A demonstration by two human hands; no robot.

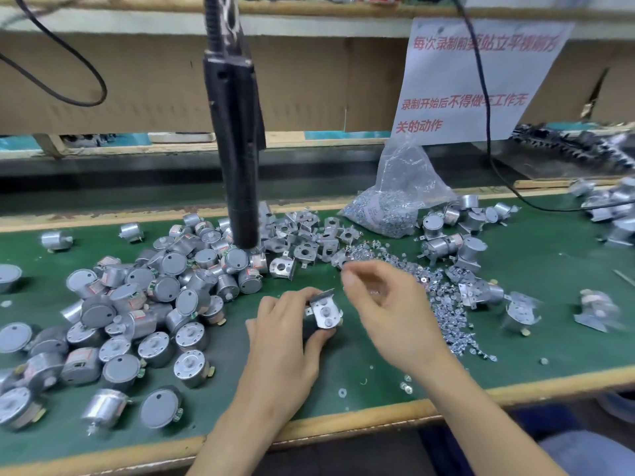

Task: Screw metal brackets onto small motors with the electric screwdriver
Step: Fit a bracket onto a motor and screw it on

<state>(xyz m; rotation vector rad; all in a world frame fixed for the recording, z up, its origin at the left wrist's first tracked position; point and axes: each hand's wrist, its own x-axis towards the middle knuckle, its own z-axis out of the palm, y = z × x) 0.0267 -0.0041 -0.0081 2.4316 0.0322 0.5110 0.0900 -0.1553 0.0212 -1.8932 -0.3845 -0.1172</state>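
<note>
— What's nearest you?

— My left hand (281,341), low on the green mat (567,280). Fingers and thumb curl round a bracketed motor (324,314), bracket face turned up at me.

— And the other hand?

— My right hand (388,304) is just beside it, slightly above, fingers curled, thumb and forefinger tips together. It's blurred, so I can't tell whether a screw sits between them.

— What's around them?

— Loose screws (443,304) spread under and right of my right hand. A heap of bare motors (154,304) lies to the left.

— Farther back?

— Loose brackets (305,242) in a pile, with the electric screwdriver (237,149) hanging upright over them, untouched. Right of that slumps a clear bag of screws (395,201), and behind it hangs a paper sign (474,80).
</note>
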